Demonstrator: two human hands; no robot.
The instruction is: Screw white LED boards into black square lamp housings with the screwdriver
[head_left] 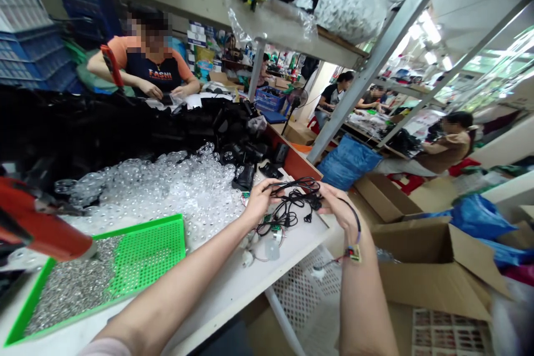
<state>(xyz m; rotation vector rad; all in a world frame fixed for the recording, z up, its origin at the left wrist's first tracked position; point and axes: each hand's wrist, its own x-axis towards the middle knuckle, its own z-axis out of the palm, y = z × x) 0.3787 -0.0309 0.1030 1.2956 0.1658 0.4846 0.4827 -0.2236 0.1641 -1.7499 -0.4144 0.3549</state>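
Left hand (261, 200): curled, fingers closed on the cords.
Right hand (340, 208): fingers pinching the far end of the same cords, near a plug.
Held item: black cable bundle (294, 198), suspended between both hands just above the white counter (221, 300).
Adjacent parts: small green circuit boards (273, 227) lie beneath the cords; clear plastic globes (179, 189) are heaped beside the left hand.
Risk: a pull on the bundle may knot the cords, or drag the boards over the counter edge. Loose loops could also catch the globes and scatter them.
Legible writing: lettering on a co-worker's shirt (159, 73), approximately "FASHI"; exact spelling cannot be confirmed.
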